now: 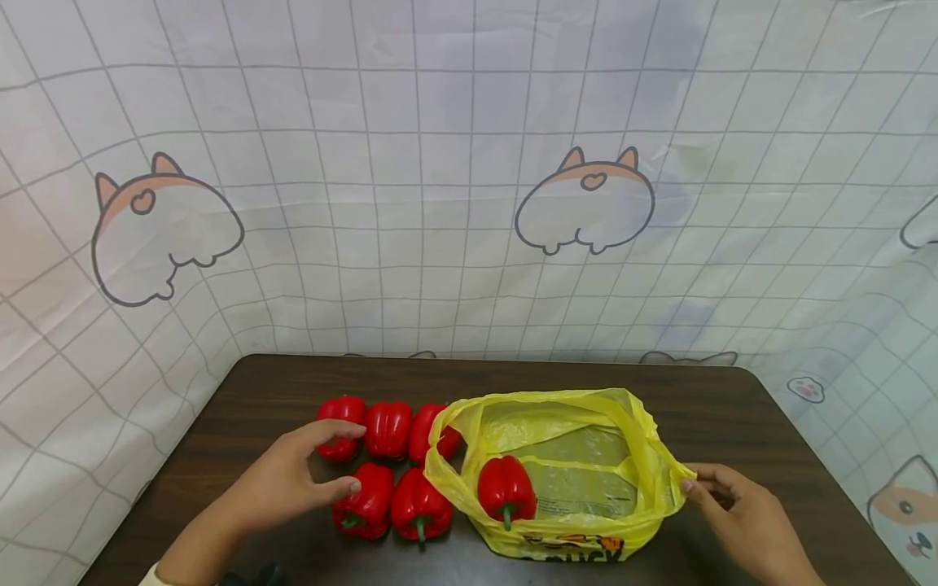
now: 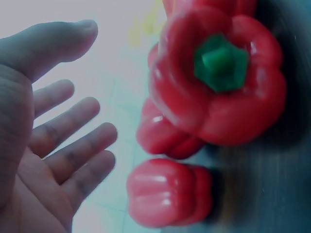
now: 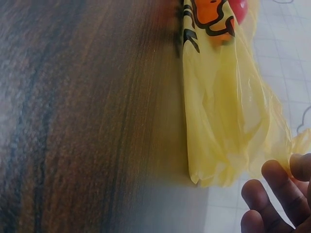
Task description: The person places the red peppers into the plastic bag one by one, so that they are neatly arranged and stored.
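Note:
A yellow plastic bag (image 1: 557, 521) stands with its mouth spread open. A red bell pepper (image 1: 506, 487) with a green stem sits within the bag's mouth at the front left. My right hand (image 1: 743, 517) pinches the bag's right rim between thumb and fingers; the right wrist view shows the fingertips (image 3: 275, 177) at the thin plastic. Several more red bell peppers (image 1: 388, 430) lie in two rows left of the bag. Over their left end my left hand (image 1: 282, 480) hovers with thumb and fingers spread, holding nothing. In the left wrist view a pepper (image 2: 218, 104) shows its stem beside that hand.
Everything rests on a dark wood-grain table (image 1: 293, 376) with rounded back corners. A white grid-patterned cloth (image 1: 410, 203) with cartoon dogs hangs behind and at the sides. A small dark object (image 1: 267, 575) shows at the bottom edge, below the left forearm.

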`<action>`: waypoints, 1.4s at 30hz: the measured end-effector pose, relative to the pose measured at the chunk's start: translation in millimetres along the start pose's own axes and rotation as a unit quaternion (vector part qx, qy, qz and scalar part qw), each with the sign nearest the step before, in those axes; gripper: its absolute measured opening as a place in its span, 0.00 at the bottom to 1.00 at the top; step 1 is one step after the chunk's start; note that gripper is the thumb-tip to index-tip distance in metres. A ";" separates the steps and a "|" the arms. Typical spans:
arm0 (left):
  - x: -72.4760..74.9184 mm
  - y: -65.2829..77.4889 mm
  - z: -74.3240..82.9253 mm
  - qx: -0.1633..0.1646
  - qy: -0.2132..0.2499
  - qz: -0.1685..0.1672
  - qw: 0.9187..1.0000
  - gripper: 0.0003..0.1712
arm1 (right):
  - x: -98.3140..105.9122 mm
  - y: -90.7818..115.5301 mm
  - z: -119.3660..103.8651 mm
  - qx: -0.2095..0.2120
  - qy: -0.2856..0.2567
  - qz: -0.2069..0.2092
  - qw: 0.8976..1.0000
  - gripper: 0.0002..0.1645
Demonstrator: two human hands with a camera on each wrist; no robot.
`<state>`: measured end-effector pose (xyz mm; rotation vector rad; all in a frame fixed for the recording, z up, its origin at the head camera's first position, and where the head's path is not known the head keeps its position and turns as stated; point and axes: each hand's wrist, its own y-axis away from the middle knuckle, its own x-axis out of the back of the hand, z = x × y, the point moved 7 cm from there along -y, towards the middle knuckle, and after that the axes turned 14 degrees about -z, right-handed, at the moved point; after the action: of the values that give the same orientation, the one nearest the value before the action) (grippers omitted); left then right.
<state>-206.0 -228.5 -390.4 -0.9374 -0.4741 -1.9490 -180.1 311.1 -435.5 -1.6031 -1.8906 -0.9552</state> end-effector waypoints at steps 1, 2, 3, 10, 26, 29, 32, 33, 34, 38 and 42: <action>1.8 1.1 -3.3 0.001 0.000 0.010 1.000 0.33 | -0.1 -0.2 0.3 -0.001 -0.001 -0.001 1.000 0.34; 3.5 2.1 -6.8 0.003 -0.002 0.020 1.000 0.33 | -0.2 -0.5 0.7 -0.003 -0.001 -0.001 1.000 0.34; 5.3 3.1 -10.1 0.005 -0.002 0.029 1.000 0.33 | -0.3 -0.7 1.2 -0.004 0.000 -0.001 1.000 0.34; 16.8 7.7 -30.8 0.022 -0.011 0.067 0.997 0.34 | 0.2 -1.2 1.3 0.004 0.003 0.001 1.000 0.35; 22.7 3.0 -62.7 0.001 -0.045 0.081 0.996 0.41 | 0.3 -0.9 0.5 0.008 0.003 0.006 1.000 0.32; 19.6 -1.2 -67.9 0.006 -0.033 0.064 0.997 0.42 | -0.1 -1.2 1.9 0.000 0.002 0.003 1.000 0.33; 16.6 -5.6 -73.1 0.009 -0.027 0.052 0.998 0.44 | -0.4 -1.5 2.9 -0.004 0.003 0.002 1.000 0.34; 15.7 -6.9 -74.5 0.010 -0.028 0.049 0.998 0.45 | -0.5 -1.6 3.0 -0.004 0.004 0.003 1.000 0.34; 14.9 -8.0 -75.7 0.010 -0.028 0.046 0.998 0.45 | -0.7 -1.5 3.1 -0.004 0.005 0.003 1.000 0.34; 11.4 -11.0 -80.4 0.016 -0.023 0.036 0.999 0.46 | -1.1 -1.0 3.3 -0.002 0.009 0.003 1.000 0.34; 9.2 -13.0 -83.7 0.019 -0.018 0.032 0.999 0.46 | -1.3 -1.0 3.6 -0.001 0.007 0.001 1.000 0.34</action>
<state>-255.5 -280.3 -436.4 -0.9532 -0.4943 -1.8615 -180.5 312.9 -439.0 -1.5945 -1.8782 -0.9646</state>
